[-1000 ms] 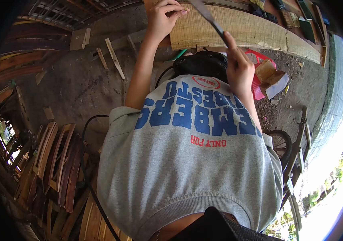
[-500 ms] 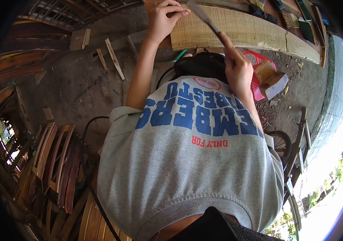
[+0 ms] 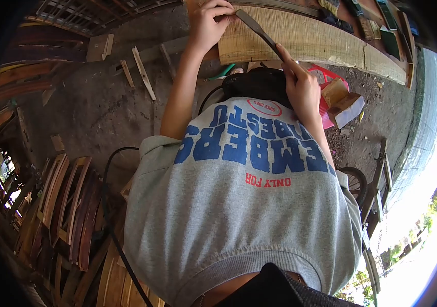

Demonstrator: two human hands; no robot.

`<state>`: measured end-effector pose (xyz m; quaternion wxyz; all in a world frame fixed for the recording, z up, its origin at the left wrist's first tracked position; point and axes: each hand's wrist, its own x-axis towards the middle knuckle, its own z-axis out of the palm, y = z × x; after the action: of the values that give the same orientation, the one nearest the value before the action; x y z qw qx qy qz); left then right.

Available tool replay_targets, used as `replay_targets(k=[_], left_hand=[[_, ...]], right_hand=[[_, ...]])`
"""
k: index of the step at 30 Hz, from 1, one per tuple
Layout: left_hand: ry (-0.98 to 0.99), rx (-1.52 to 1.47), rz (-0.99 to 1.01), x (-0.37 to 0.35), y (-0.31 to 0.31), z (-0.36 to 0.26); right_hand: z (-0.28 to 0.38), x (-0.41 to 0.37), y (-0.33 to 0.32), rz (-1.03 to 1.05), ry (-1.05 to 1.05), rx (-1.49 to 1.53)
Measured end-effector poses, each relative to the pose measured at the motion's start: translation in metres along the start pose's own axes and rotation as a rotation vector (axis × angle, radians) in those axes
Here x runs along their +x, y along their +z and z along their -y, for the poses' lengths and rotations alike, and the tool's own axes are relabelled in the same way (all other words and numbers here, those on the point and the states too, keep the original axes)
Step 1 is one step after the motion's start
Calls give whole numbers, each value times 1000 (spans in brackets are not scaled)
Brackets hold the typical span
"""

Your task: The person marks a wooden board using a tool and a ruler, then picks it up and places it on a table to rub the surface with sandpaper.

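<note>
One right-hand grip (image 3: 303, 92) closed around flat tool (image 3: 257, 29).

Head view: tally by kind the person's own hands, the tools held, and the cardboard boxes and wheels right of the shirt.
Hands: 2 (left hand, right hand)
Flat-bladed tool: 1
Cardboard box: 1
Wheel, partly hidden: 1
Total: 5

Flat tool (image 3: 256, 29) now lower in view, tip at left hand (image 3: 208, 26).
</note>
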<state>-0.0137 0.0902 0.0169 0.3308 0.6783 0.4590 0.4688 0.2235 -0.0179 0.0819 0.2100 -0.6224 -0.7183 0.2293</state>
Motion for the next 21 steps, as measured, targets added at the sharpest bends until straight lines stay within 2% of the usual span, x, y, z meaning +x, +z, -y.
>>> replay_targets(k=[2, 4, 6, 8, 12, 14, 16, 18, 21], left_hand=[[59, 110, -20, 3, -1, 5], [73, 50, -10, 3, -1, 1], [106, -13, -6, 5, -1, 1], [63, 110, -21, 3, -2, 2], [70, -6, 15, 5, -1, -3], [65, 123, -27, 4, -1, 3], [99, 79, -25, 11, -1, 0], [99, 29, -3, 3, -1, -2], [71, 96, -14, 2, 1, 8]], right_hand=[[-4, 4, 3, -38, -58, 11], [1, -2, 0, -161, -48, 60], [0, 0, 3, -163, -51, 111], [-3, -1, 4, -66, -56, 21], [-1, -3, 2, -137, -6, 90], [-2, -1, 5, -10, 29, 58], [4, 1, 2, -65, -12, 13], [7, -6, 3, -135, 31, 102], [2, -8, 4, -95, 20, 39]])
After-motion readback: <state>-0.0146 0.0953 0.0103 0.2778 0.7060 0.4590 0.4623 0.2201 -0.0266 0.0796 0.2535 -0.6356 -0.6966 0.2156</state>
